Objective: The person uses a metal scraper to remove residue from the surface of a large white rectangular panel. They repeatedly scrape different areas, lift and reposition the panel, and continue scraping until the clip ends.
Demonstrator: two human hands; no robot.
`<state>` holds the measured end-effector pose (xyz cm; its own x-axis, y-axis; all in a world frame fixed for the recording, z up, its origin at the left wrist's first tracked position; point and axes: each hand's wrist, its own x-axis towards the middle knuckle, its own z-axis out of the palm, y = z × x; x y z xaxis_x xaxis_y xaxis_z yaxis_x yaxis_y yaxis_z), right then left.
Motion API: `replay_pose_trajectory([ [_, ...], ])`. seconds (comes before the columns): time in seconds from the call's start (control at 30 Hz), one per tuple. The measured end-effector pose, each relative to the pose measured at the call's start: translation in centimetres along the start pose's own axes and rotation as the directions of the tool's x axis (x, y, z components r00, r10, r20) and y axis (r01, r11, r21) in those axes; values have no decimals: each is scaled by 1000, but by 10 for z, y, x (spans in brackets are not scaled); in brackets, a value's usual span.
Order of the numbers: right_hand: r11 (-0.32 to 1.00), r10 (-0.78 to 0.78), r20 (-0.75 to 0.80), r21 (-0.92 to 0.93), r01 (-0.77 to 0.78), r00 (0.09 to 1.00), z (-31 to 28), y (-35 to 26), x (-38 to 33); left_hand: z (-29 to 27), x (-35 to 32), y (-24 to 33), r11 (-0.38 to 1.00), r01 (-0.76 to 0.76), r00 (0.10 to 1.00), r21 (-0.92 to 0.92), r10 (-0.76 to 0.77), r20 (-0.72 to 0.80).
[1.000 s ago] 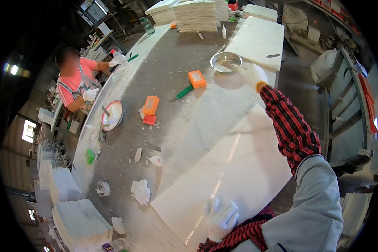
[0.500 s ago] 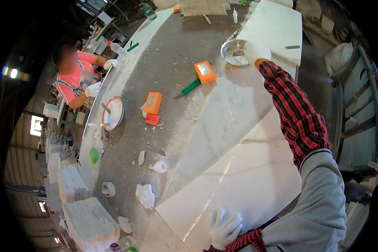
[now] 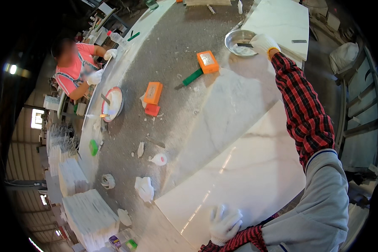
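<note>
we are looking down on a long grey speckled stone worktable (image 3: pixel 176 54). our right hand (image 3: pixel 263 42), in a white knit glove, is reaching far out to the round shiny metal bowl (image 3: pixel 238 41), which is sitting on the table at the far end, just beside a white slab. the gloved fingers are curling over the bowl's right rim, touching it; we cannot tell whether they are clamping anything inside, as the fingertips are too small to read. a dark flat tool (image 3: pixel 244 45) is lying in the bowl near that hand.

our left hand (image 3: pixel 224 223), also in a white knit glove, is resting flat with fingers spread apart on the near edge of the large glossy white marble slab (image 3: pixel 235 180), which is lying on the table close to us. it is gripping nothing.

an orange rectangular block with a pale top (image 3: pixel 208 61) is sitting left of the bowl, with a green-handled tool (image 3: pixel 191 78) just beside it. a second orange block (image 3: pixel 153 93) is lying further left. a person in a pink top (image 3: pixel 75 69) is working at the far left side of the table, with white gloves on both hands.
</note>
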<state>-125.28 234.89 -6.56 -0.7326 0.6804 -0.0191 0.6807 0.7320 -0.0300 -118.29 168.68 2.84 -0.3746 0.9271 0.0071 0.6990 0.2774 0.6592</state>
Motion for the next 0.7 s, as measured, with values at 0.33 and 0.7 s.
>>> replay_pose_trajectory([
  [0.33,633,185,-36,769,-91,982,6,-83,-249,26,-116,-50,997,-83,994,3,83,67],
  [0.7,352,-35,314,892,-282,949,-6,-284,-618,35,-302,-75,984,-171,972,48,176,-153],
])
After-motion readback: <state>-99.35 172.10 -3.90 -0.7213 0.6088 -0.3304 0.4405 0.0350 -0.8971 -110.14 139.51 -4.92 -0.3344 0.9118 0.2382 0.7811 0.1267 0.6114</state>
